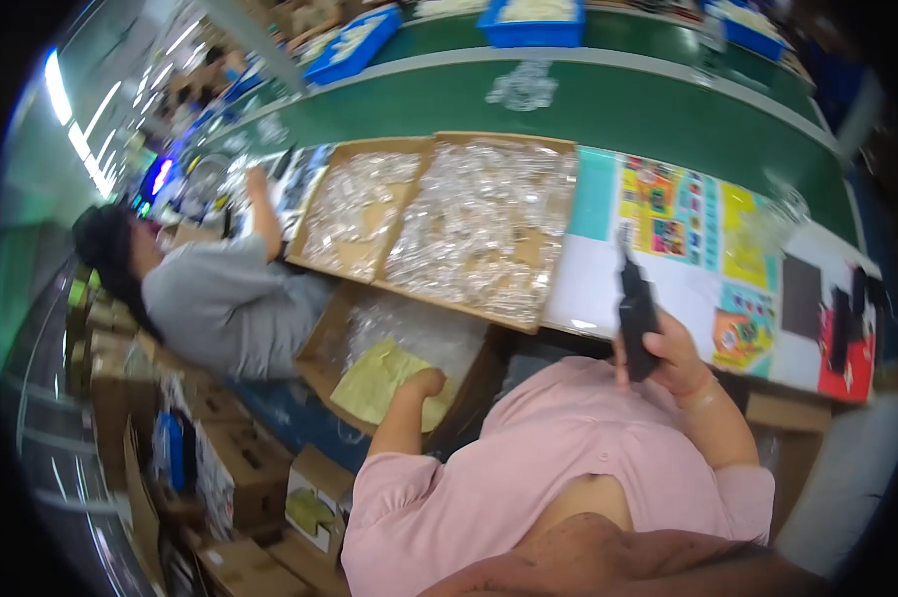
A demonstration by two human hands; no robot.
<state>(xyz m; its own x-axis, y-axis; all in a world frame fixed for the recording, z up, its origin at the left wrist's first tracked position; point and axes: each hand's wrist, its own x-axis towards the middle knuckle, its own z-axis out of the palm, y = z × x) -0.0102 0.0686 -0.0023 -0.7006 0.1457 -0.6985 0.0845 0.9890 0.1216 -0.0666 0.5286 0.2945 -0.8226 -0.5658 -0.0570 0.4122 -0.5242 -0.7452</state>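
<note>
While the right fingers point(656, 345) hold one black device point(636, 313), the left fingers point(430, 379), grip unclear, overlap one yellow sheet point(379, 384) within one open-topped carton's edges point(476, 370).

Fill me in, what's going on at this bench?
The person's right hand holds a black handheld device with a thin tip pointing away from them. The left hand is at a yellow sheet in an open carton; its grip isn't clear. Beyond that carton, two shallow cardboard trays hold clear plastic pieces. To the left, a co-worker in grey reaches over the bench.
</note>
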